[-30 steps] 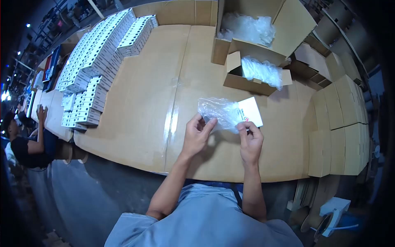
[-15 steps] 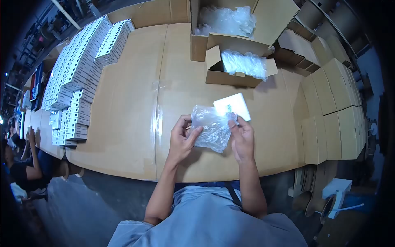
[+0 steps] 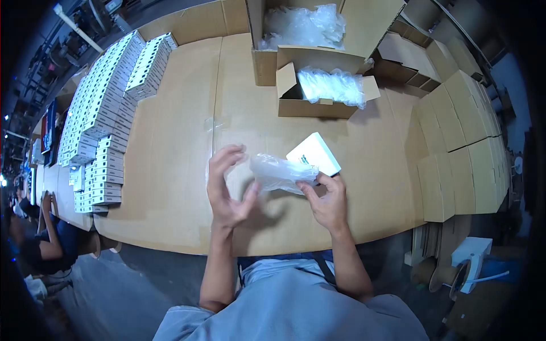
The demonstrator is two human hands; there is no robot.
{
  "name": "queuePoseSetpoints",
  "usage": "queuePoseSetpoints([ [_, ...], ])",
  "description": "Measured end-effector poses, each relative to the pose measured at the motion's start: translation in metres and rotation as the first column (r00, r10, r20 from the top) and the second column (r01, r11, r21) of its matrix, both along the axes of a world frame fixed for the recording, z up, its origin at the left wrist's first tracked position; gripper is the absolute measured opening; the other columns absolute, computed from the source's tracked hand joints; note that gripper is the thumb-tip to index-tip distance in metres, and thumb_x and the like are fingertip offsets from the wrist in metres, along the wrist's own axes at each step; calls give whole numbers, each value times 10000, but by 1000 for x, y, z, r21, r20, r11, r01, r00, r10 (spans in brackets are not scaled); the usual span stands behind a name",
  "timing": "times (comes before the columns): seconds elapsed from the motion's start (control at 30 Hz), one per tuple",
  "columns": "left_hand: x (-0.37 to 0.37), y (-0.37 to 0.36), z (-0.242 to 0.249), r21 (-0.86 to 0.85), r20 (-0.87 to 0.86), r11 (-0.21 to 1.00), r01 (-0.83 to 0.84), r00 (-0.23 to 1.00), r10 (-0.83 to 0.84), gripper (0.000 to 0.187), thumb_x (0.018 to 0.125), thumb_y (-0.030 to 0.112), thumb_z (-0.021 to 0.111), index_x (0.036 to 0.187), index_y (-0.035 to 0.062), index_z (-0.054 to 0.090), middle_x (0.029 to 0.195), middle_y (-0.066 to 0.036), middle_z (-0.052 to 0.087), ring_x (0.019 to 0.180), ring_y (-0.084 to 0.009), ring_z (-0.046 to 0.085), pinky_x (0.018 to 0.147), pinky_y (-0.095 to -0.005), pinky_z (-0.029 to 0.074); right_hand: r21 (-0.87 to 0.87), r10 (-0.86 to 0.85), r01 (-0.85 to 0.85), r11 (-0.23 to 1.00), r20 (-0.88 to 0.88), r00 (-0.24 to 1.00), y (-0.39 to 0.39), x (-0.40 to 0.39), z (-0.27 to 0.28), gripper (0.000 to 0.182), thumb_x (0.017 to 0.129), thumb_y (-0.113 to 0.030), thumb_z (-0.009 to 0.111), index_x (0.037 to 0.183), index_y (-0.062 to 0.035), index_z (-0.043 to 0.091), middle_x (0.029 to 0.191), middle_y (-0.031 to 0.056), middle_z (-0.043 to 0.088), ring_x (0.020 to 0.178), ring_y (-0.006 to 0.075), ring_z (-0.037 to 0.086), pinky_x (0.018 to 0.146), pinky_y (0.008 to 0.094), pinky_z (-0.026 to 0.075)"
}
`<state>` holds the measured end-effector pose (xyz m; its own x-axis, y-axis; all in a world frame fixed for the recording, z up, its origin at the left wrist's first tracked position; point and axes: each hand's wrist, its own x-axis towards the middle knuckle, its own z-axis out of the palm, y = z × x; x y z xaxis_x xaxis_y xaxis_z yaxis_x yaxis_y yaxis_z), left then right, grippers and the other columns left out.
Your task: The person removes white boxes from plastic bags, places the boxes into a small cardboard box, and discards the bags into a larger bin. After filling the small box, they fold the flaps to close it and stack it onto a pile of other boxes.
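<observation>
1. The right hand (image 3: 329, 202) pinches the right end of the plastic bag (image 3: 276, 170) in the head view, seemingly to steady limp film.
2. The left hand (image 3: 224, 198) has its digits spread at the bag's left end; thumb contact is unclear.
3. Just beyond, the white box (image 3: 313, 152) tilts by the right fingers; whether they support it, I cannot tell.
4. Far, the small carton (image 3: 318, 109) sits on the bench (image 3: 170, 187), probably for easy reach.

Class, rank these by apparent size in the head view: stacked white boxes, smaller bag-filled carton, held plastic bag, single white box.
1. Stacked white boxes
2. Smaller bag-filled carton
3. Held plastic bag and single white box: too alike to separate.
</observation>
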<state>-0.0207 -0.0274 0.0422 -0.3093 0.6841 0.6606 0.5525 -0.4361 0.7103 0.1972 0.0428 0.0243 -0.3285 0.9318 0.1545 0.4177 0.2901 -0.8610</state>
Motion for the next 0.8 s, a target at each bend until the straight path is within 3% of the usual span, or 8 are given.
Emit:
queuePoseSetpoints([
  [0.07, 12, 0, 35, -81, -372, 992, -100, 926, 63, 493, 710, 104, 854, 1161, 58, 660, 1181, -122, 654, 1152, -293, 593, 927, -390, 475, 20, -4, 6, 1000, -52, 999, 1, -1, 0, 296, 796, -189, 853, 946, 35, 731, 892, 179, 703, 846, 299, 644, 799, 399, 506],
  [0.17, 21, 6, 45, -133, -512, 983, -125, 858, 40, 420, 668, 108, 896, 1038, 76, 699, 998, -50, 685, 1027, -260, 633, 863, -387, 488, 20, 7, -7, 1000, -26, 1000, 1, -3, 3, 287, 796, -185, 849, 941, 33, 732, 894, 177, 706, 860, 304, 646, 808, 398, 508],
  [0.4, 16, 11, 40, -275, -410, 960, 50, 897, -164, 310, 732, 13, 834, 984, 60, 659, 855, -30, 655, 821, -235, 637, 792, -379, 482, -37, -26, 26, 999, 23, 999, -2, 3, 18, 257, 793, -193, 851, 931, -2, 746, 913, 168, 717, 895, 297, 645, 803, 398, 507],
  [0.53, 13, 10, 45, -588, -196, 780, 215, 898, -395, 122, 904, 105, 691, 930, 35, 594, 954, -133, 650, 965, -316, 623, 832, -410, 475, -81, -8, 5, 997, -41, 999, -5, 9, 5, 234, 804, -193, 847, 921, -16, 750, 912, 155, 719, 858, 285, 638, 779, 391, 502],
  [0.57, 9, 11, 40, -692, -84, 673, 262, 896, -435, 166, 943, 159, 644, 1003, 22, 574, 1077, -180, 672, 1145, -349, 591, 921, -391, 472, -80, 7, -12, 997, -58, 998, -8, 9, 8, 230, 808, -192, 845, 920, -15, 750, 911, 151, 719, 850, 277, 636, 769, 387, 502],
  [0.63, 5, 21, 19, -428, 15, 816, 388, 906, -423, 289, 931, 171, 664, 1148, 25, 541, 1204, -204, 647, 1230, -352, 559, 992, -406, 454, -38, 35, -38, 999, -72, 997, -12, 10, 7, 224, 816, -190, 841, 917, -12, 750, 905, 144, 718, 839, 262, 636, 750, 378, 503],
  [0.73, 9, 30, 3, -78, 210, 962, 260, 948, -239, 673, 867, 265, 770, 1383, 43, 399, 1415, -239, 528, 1320, -366, 512, 1091, -462, 410, 5, 29, -29, 1000, -98, 995, -12, 8, 0, 218, 826, -189, 837, 909, -7, 750, 893, 134, 714, 837, 246, 638, 730, 363, 504],
  [0.8, 13, 29, 5, 39, 419, 977, 208, 885, -205, 732, 818, 229, 825, 1372, 32, 388, 1396, -225, 528, 1308, -359, 518, 1091, -439, 414, -89, -41, 28, 996, -148, 988, -14, 7, -2, 214, 832, -189, 835, 901, -5, 750, 885, 128, 711, 846, 243, 641, 721, 353, 503],
])
